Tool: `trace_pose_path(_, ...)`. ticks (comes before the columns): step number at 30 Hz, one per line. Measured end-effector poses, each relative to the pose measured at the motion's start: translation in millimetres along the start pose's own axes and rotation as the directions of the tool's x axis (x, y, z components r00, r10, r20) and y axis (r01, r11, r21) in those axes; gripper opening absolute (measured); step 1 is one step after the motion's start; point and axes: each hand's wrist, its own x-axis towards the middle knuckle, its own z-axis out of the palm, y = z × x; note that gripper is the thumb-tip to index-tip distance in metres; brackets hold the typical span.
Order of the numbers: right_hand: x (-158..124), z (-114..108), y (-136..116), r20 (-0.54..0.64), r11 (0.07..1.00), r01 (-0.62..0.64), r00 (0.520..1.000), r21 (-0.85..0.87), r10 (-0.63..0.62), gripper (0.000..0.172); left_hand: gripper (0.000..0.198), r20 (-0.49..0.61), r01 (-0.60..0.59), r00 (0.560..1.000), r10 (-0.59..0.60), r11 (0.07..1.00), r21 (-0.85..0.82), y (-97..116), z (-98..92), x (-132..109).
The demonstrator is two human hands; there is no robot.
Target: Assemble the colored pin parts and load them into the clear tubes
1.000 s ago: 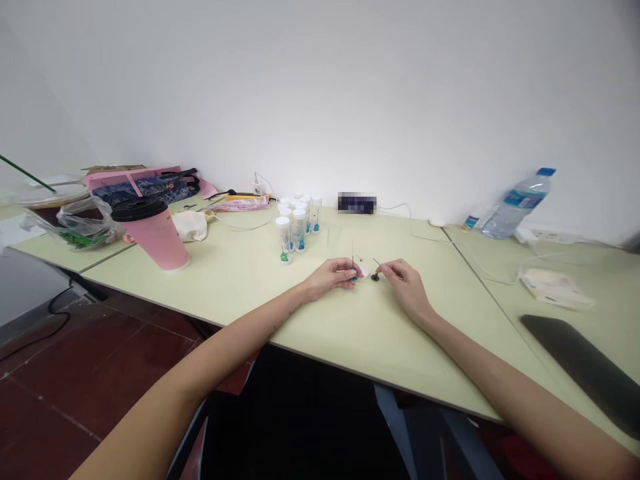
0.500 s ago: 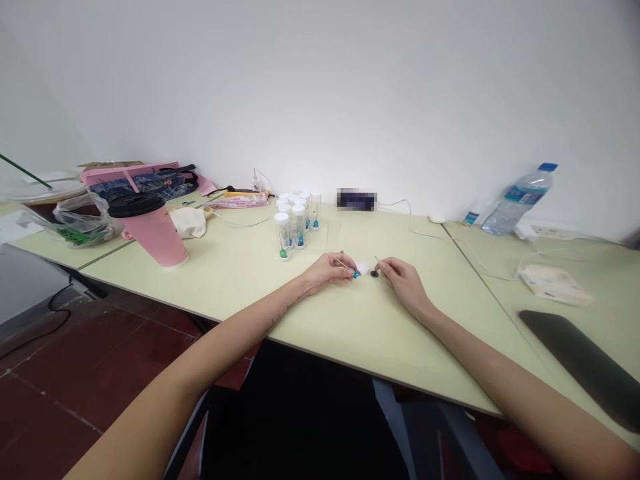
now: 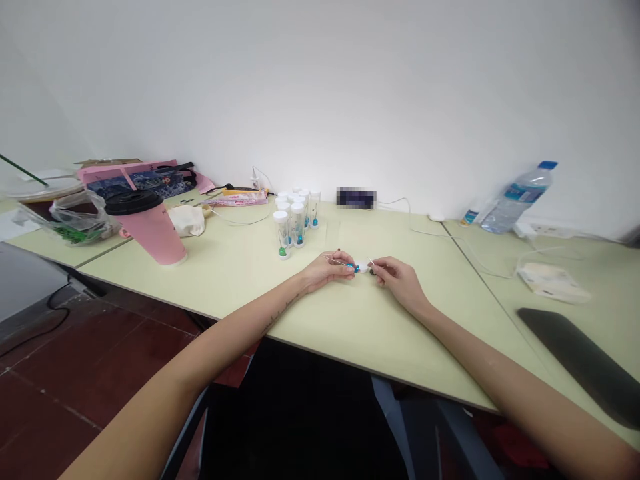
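Note:
My left hand (image 3: pixel 329 269) rests on the pale green table (image 3: pixel 240 280) with its fingers pinched on a small blue part with thin wire leads (image 3: pixel 353 267). My right hand (image 3: pixel 397 278) lies a short way to its right, pinched on a small black part with a thin lead (image 3: pixel 373 268). Between the two fingertips lies a small white round piece (image 3: pixel 363 269), and both parts are close against it. A cluster of clear vials with white caps (image 3: pixel 295 218) stands behind my left hand, each holding a small blue or green part.
A pink cup with a black lid (image 3: pixel 146 226) stands at the left, with a plastic bag (image 3: pixel 75 220) and pink papers (image 3: pixel 135 177) behind it. A water bottle (image 3: pixel 520 197), a white pouch (image 3: pixel 550 280) and a black pad (image 3: pixel 580 363) are at the right.
My left hand has tipped the blue part's leads from upright to lying toward the left. My right hand has brought the black part leftward, close to the white piece.

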Motion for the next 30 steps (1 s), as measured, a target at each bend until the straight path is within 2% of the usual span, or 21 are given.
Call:
trace_pose_path(4,1.0,-1.7,-0.6,-0.032,0.999,-0.035,0.999,0.016,0.036,0.028,0.035,-0.004,0.022,1.0,-0.022,1.0,0.016,0.5,-0.2,1.1)
trace_pose_path(10,0.1,-2.0,-2.6,-0.007,0.998,-0.036,0.999,0.051,0.037,0.027,0.035,0.033,0.051,0.998,-0.054,0.996,0.07,3.8,3.9,-1.4)
trace_pose_path(22,-0.5,-2.6,0.4,0.018,0.993,-0.016,1.0,0.114,0.014,0.025,0.04,0.166,0.001,0.986,-0.026,0.989,0.147,4.3,2.9,-4.0)
trace_pose_path(30,0.5,-0.5,2.1,0.022,0.989,-0.032,0.999,0.143,0.029,0.027,0.046,0.151,0.021,0.988,-0.043,0.99,0.139,5.1,5.6,-3.9)
